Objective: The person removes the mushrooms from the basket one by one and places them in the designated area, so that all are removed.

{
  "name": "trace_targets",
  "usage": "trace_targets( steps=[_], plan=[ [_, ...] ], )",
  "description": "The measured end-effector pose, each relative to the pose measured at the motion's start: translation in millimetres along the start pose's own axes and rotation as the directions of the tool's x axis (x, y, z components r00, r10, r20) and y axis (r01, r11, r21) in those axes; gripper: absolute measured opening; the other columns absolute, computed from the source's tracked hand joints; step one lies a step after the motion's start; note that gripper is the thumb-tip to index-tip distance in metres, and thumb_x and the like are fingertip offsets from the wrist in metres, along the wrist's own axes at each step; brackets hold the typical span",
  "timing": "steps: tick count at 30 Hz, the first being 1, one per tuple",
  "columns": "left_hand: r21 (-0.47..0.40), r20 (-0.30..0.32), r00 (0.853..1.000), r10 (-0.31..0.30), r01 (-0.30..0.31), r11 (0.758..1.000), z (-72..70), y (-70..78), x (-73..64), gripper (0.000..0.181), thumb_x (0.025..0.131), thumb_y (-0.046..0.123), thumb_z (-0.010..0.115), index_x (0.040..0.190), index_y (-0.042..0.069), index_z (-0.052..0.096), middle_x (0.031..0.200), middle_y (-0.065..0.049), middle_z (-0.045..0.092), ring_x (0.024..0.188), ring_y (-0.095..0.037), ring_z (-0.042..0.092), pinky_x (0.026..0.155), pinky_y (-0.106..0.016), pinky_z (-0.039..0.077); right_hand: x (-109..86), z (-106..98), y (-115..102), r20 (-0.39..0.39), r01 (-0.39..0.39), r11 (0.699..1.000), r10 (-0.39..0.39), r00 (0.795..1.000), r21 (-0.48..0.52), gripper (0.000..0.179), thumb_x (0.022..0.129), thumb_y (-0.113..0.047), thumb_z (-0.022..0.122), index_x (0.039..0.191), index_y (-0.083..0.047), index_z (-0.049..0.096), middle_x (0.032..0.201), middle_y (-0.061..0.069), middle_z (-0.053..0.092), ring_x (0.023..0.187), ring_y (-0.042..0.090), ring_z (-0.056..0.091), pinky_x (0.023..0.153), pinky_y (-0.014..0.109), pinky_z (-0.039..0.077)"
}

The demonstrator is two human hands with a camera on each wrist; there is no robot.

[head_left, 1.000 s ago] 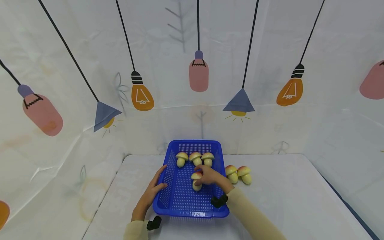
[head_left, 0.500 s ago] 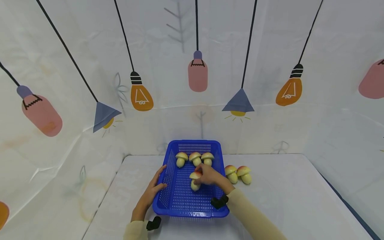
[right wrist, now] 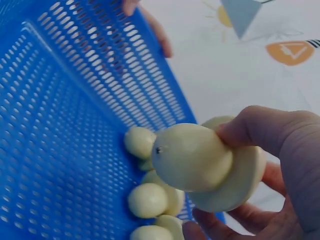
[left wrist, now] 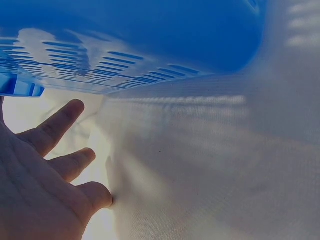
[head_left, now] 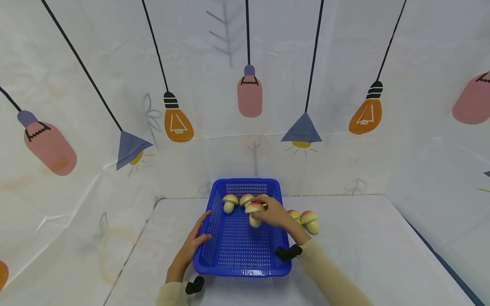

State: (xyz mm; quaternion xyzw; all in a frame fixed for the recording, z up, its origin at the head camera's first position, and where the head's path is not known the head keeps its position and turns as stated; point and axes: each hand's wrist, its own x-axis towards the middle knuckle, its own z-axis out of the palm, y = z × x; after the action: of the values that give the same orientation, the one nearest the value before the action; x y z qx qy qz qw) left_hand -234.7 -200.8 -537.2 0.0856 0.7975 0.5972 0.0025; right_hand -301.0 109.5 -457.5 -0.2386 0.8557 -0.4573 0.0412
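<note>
My right hand point(head_left: 272, 212) pinches a toy mushroom point(head_left: 254, 208) with a red-and-cream cap over the blue basket point(head_left: 242, 272). The right wrist view shows the held mushroom's pale stem point(right wrist: 187, 156) toward the camera, thumb on one side and fingers on the other. Three similar mushrooms lie in a row at the basket's far end: a left one point(head_left: 229, 203), a middle one point(head_left: 245, 199) and a right one point(head_left: 263, 196), the last mostly behind my right hand. My left hand point(head_left: 191, 243) rests at the basket's left rim, its fingers point(left wrist: 75, 165) spread and fairly straight beside the outer wall.
Two more mushrooms stand on the white table right of the basket: one point(head_left: 294, 213) partly behind my right wrist, the other point(head_left: 311, 222) beside it. A white sheet printed with lamps point(head_left: 249, 97) hangs behind the table point(head_left: 352, 246).
My right hand has lifted the mushroom from the basket's middle and moved it toward the far row, overlapping the right mushroom there. My left hand stays at the rim. The view has shifted slightly.
</note>
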Motion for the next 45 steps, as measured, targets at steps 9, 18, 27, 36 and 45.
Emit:
trace_targets(
  steps=[9,18,27,36,45],
  plan=[
    [-0.005,0.007,1.000,-0.001,0.001,1.000,0.0,-0.9,-0.4,0.081,0.089,0.017,0.055,0.163,0.030,0.026,0.171,-0.017,0.020,0.146,-0.049,0.034,0.110,-0.068,0.034,-8.4,-28,-3,-0.124,0.016,0.992,0.000,0.992,0.125,0.053,0.090,-0.016,0.073,0.139,-0.002,0.056,0.135,0.018,0.061,0.114,0.035,0.062,0.084,0.035,0.054],
    [-0.013,0.006,1.000,-0.013,0.013,1.000,0.6,-2.1,-1.0,0.081,0.089,0.018,0.055,0.163,0.033,0.026,0.170,-0.017,0.020,0.145,-0.049,0.034,0.108,-0.068,0.035,-21.0,-57,8,-0.204,0.040,0.984,-0.004,0.979,0.172,0.054,0.094,-0.015,0.072,0.141,0.001,0.052,0.142,0.024,0.056,0.124,0.043,0.058,0.090,0.037,0.053],
    [-0.024,-0.001,1.000,-0.015,0.015,1.000,1.6,-1.0,-2.1,0.080,0.089,0.017,0.054,0.163,0.032,0.027,0.170,-0.017,0.021,0.144,-0.049,0.036,0.107,-0.067,0.038,-38.0,-67,34,-0.245,-0.024,0.971,0.084,0.966,0.237,0.053,0.098,-0.021,0.069,0.143,0.000,0.050,0.143,0.024,0.055,0.126,0.041,0.059,0.089,0.032,0.055],
    [-0.020,-0.002,1.000,-0.018,0.018,1.000,1.9,-0.2,-1.5,0.081,0.088,0.017,0.056,0.163,0.032,0.027,0.170,-0.018,0.021,0.144,-0.050,0.036,0.108,-0.070,0.036,-45.9,-57,62,-0.210,-0.115,0.936,0.192,0.959,0.331,0.052,0.102,-0.025,0.064,0.145,0.000,0.046,0.145,0.024,0.052,0.126,0.034,0.061,0.094,0.035,0.056],
    [-0.021,0.001,1.000,-0.011,0.011,1.000,1.5,-2.8,-1.2,0.081,0.089,0.017,0.054,0.163,0.031,0.026,0.170,-0.018,0.021,0.143,-0.049,0.036,0.109,-0.070,0.035,-46.5,-55,79,-0.235,-0.146,0.895,0.264,0.936,0.422,0.048,0.102,-0.020,0.060,0.143,0.001,0.047,0.141,0.024,0.054,0.105,0.015,0.061,0.088,0.033,0.056]
  ],
)
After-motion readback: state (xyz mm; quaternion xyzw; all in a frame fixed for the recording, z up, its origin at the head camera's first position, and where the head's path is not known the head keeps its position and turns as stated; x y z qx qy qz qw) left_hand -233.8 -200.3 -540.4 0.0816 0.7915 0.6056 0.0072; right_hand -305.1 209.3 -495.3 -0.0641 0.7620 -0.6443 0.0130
